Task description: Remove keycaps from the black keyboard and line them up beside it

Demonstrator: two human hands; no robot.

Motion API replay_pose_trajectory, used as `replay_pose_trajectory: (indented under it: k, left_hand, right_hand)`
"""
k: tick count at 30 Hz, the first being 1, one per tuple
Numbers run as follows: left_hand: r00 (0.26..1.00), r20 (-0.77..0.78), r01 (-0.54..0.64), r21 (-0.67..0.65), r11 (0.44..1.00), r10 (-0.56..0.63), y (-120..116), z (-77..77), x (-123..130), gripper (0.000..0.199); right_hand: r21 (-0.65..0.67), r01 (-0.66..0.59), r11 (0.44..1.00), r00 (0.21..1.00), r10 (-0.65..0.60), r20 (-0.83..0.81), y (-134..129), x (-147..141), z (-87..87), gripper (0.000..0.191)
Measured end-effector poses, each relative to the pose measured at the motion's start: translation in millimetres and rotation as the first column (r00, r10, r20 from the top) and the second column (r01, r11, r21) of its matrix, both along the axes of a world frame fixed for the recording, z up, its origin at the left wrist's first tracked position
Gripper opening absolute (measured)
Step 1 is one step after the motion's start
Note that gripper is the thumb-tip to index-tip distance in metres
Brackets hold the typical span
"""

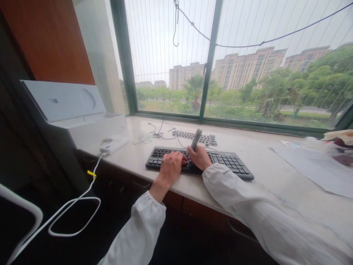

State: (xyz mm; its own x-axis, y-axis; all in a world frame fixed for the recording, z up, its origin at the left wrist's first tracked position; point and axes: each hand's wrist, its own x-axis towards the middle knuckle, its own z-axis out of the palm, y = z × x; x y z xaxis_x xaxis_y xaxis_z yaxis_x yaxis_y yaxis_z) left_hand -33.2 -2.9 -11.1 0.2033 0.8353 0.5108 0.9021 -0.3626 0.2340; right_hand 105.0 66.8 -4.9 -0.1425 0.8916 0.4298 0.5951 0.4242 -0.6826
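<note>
A black keyboard (231,164) lies near the front edge of the counter, with bare switch places in its left and middle part and keys in place on its right part. My left hand (171,166) rests on the keyboard's middle, fingers bent down; what its fingertips hold, if anything, is too small to tell. Just right of it, my right hand (200,156) is closed around a grey brush-like tool (196,139), which points upward. Behind the keyboard, loose keycaps (208,140) lie in rows, partly hidden by the tool.
An open white box (96,130) stands at the left, near a white power strip (114,145) with a white cable (82,197) hanging off the edge. A thin black cable (158,134) lies behind the keyboard. Papers (317,165) and plastic bags are at the right, below the window.
</note>
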Motion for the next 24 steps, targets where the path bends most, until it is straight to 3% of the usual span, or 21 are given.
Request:
replay_pose_trajectory:
  k: [11,19,24]
  left_hand:
    - [1.000,0.004,0.022,0.013,1.000,-0.022,1.4,-1.2,-3.4,0.015]
    - [0.997,0.068,0.045,-0.012,0.999,-0.044,2.7,-0.8,-6.9,0.016]
    - [0.995,0.082,0.054,-0.028,0.998,-0.052,2.3,1.0,-8.4,0.018]
  right_hand:
    - [0.014,-0.040,0.999,0.995,0.039,0.090,-12.5,-2.1,4.7,0.037]
    - [0.019,0.057,0.998,0.996,-0.058,0.070,-17.1,-8.6,3.6,0.034]
    - [0.173,-0.036,0.984,0.980,0.001,0.200,-17.6,-8.8,1.3,0.029]
